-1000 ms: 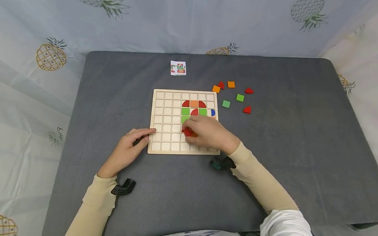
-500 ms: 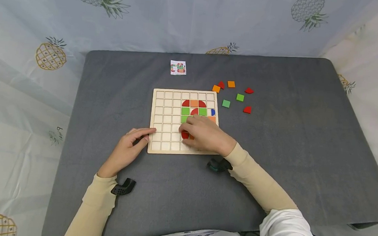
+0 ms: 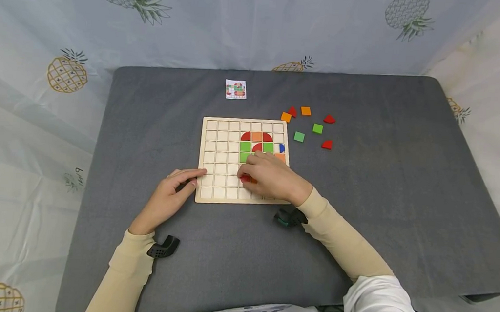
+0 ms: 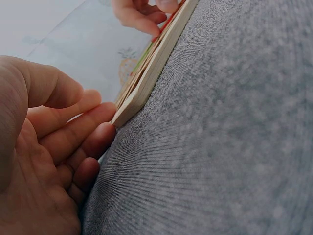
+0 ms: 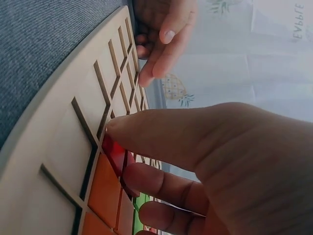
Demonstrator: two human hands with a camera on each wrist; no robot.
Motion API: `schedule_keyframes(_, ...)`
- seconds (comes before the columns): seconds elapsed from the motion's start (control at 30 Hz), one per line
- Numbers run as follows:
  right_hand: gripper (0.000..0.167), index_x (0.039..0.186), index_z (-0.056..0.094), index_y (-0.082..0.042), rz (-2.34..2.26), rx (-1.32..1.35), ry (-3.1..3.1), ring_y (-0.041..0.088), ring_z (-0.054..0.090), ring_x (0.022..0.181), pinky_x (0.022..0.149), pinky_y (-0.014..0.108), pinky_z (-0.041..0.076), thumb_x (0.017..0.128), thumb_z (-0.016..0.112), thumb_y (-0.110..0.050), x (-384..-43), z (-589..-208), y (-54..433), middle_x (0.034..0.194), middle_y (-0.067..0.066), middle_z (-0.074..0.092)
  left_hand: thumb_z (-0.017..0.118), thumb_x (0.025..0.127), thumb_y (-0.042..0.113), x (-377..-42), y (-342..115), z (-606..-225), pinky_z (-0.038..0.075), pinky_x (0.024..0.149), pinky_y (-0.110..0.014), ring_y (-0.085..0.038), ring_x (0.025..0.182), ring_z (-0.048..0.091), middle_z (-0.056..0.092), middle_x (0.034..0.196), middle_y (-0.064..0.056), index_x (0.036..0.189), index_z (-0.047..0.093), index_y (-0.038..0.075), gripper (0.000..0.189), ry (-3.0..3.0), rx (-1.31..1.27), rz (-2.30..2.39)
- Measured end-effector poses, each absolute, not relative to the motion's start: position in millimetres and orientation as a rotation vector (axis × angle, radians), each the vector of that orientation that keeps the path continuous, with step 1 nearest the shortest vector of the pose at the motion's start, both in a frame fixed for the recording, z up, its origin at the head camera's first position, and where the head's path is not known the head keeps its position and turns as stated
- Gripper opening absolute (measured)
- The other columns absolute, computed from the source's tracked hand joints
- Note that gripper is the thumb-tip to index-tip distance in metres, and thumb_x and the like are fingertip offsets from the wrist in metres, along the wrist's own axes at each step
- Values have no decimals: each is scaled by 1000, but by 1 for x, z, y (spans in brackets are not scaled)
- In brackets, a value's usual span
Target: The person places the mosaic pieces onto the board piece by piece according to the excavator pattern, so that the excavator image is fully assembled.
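Observation:
A pale wooden grid board (image 3: 220, 169) lies on the table. My right hand (image 3: 274, 177) is over its lower right part. Its thumb and forefinger pinch a red rounded piece (image 5: 115, 152), which sits at a cell beside an orange square tile (image 5: 104, 188). Part of the red piece is hidden by the fingers. At the board's left edge my left hand (image 3: 169, 194) rests with relaxed fingers, the fingertips touching the rim. Above the right hand, green squares (image 3: 245, 147), red rounded pieces (image 3: 267, 138) and an orange square (image 3: 257, 136) fill some cells.
Right of the board's upper corner lie several loose pieces, among them a green square (image 3: 299, 137), an orange square (image 3: 306, 111) and a red piece (image 3: 327, 144). A small pattern card (image 3: 235, 89) lies behind the board on the grey cloth (image 3: 380, 186).
My right hand has shifted slightly left with the red piece, which has gone from tilted to lower at the cell beside the orange tile. The left hand has stayed put.

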State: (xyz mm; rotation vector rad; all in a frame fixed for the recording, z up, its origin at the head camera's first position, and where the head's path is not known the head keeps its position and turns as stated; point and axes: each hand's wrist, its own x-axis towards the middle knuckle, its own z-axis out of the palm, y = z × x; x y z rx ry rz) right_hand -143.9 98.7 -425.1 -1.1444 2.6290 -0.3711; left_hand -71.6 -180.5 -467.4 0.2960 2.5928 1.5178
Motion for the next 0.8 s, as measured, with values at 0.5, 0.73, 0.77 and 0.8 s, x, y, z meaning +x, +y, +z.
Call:
schedule_keyframes(0.5,16,108,75,-15,-683,-1118,2557,13,56,82,76,29,48,96,68,-22,-159,-411,116,95,-4,69,57,105,20,-72,-180,-469,42,99,-24,-12,119,55,65,139,1,137,66,24,33,2605,295,1503)
schedule_keyframes(0.73,24,118,72,-9,-771,-741,2754,23,59,95,81,39,50,99,64,-21,-187,-401,157,103,6,68,57,105,19,-72,-180,-468,42,99,-23,-12,120,55,66,138,1,135,66,24,32,2609,289,1512)
schedule_keyframes(0.77,25,120,71,-9,-779,-666,2780,25,59,99,83,41,51,99,64,-22,-190,-401,164,108,7,68,57,105,19,-71,-180,-467,42,99,-23,-12,120,55,66,138,1,135,66,24,32,2610,288,1511)
schedule_keyframes(0.8,27,122,70,-8,-783,-602,2804,27,58,103,85,43,51,99,64,-23,-194,-401,170,113,9,67,57,105,19,-71,-180,-467,42,99,-22,-12,120,55,66,138,1,135,66,24,32,2610,285,1510)
